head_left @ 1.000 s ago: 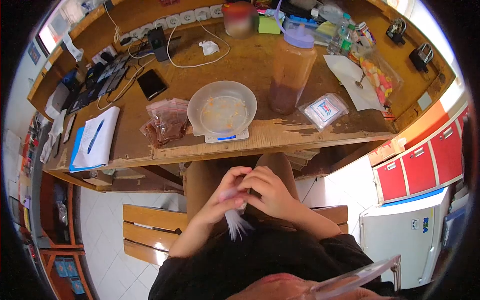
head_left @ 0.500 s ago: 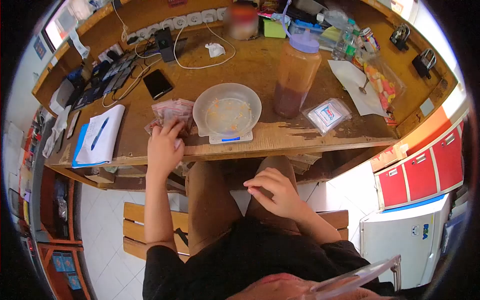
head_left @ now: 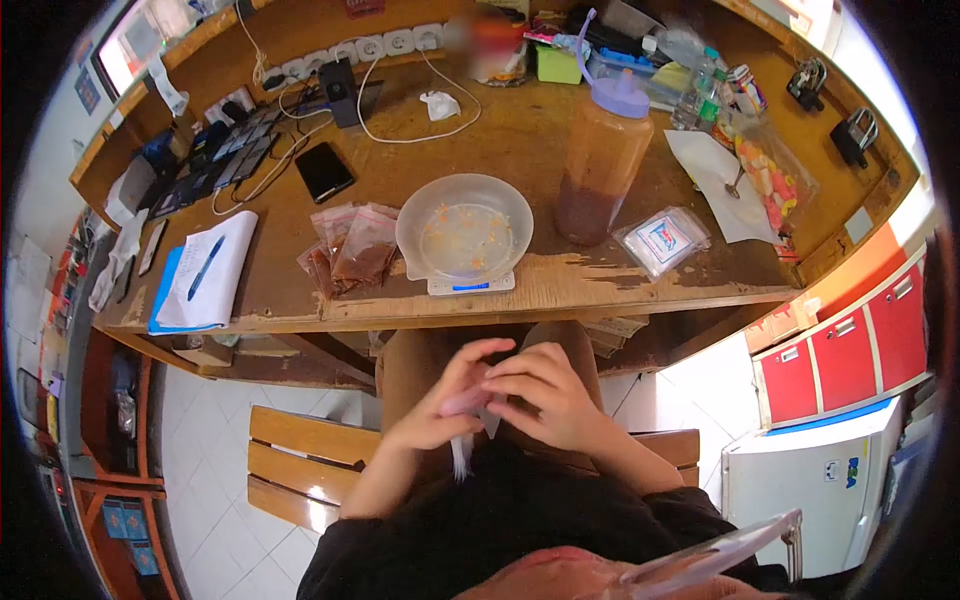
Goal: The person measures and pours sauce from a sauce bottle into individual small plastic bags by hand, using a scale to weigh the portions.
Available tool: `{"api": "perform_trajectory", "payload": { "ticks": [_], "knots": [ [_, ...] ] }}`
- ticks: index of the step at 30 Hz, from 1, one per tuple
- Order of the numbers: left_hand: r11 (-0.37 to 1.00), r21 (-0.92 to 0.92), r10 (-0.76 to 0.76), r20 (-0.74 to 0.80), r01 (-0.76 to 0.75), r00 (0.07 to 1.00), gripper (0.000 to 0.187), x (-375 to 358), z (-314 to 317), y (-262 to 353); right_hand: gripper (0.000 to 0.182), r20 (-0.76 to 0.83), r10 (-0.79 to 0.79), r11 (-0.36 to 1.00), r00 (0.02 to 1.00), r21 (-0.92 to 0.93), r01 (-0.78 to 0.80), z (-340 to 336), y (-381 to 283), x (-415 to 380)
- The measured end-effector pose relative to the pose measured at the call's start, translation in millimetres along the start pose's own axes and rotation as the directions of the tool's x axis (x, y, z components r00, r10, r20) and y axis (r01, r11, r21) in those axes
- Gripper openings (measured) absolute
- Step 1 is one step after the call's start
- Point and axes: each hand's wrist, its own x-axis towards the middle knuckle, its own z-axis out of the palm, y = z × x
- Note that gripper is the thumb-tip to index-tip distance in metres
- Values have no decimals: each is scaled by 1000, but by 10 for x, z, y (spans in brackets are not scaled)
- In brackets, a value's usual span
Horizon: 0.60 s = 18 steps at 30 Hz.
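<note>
Above my lap, my left hand and my right hand meet in front of the desk edge. A pinkish, partly clear plastic item lies in my left hand, with a pale strip hanging below it. The fingers of my right hand are pressed together beside it; what they grip is too small to tell. On the desk, small zip bags of reddish-brown contents lie left of a translucent bowl holding orange bits, on a small white scale. A brown squeeze bottle stands right of the bowl.
A pack of clear bags and white paper lie at the right. A notebook with a blue pen is at the left, near a black phone. Cables and sockets run along the back. A wooden seat shows beneath me.
My left hand has left the zip bags and come to my lap beside my right hand, with the plastic item in it. The view has shifted slightly.
</note>
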Motion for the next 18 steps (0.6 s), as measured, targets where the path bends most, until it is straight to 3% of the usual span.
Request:
{"api": "perform_trajectory", "payload": {
  "ticks": [2, 6, 9, 11, 12, 13, 14, 15, 16, 18],
  "knots": [
    [989, -23, -147, 21, 148, 989, 85, -51, 2, -85, 27, 154, 21, 998, 988, -65, -11, -8, -23, -13],
    [980, -28, -196, 34, 197, 980, 87, -60, -17, -238, 23, 161, 6, 999, 987, 34, -11, 37, 121, -161],
    [988, 26, -151, 72, 149, 986, 78, -47, -16, -165, 19, 74, 26, 999, 997, -31, -23, 11, 126, -149],
    [966, 176, -157, -178, 189, 971, 62, -42, 21, -40, 18, 33, 64, 997, 997, -51, -63, -64, 136, -111],
    [966, 175, -159, -177, 190, 971, 62, -31, -12, -90, 16, -3, 102, 992, 995, -68, -102, -96, 124, -101],
    [801, 599, 245, -334, 4, 910, 53, -17, -70, -185, 12, -40, 217, 975, 975, -45, -219, -109, 94, -98],
    [419, 907, 637, -268, -32, 723, 44, 14, -63, -194, 12, -38, 217, 975, 975, -44, -219, -104, 98, -111],
    [465, 885, 711, -347, -39, 612, 29, 2, 18, -200, 11, -46, 267, 963, 963, 32, -266, -93, 111, -123],
    [463, 886, 713, -347, -37, 609, 29, -11, 72, -157, 11, -51, 316, 945, 947, 108, -309, -84, 119, -127],
    [303, 951, 542, -116, -65, 832, 23, -10, 219, -1, 12, 17, 341, 927, 940, 160, -340, -36, 87, -128]
  ]
}}
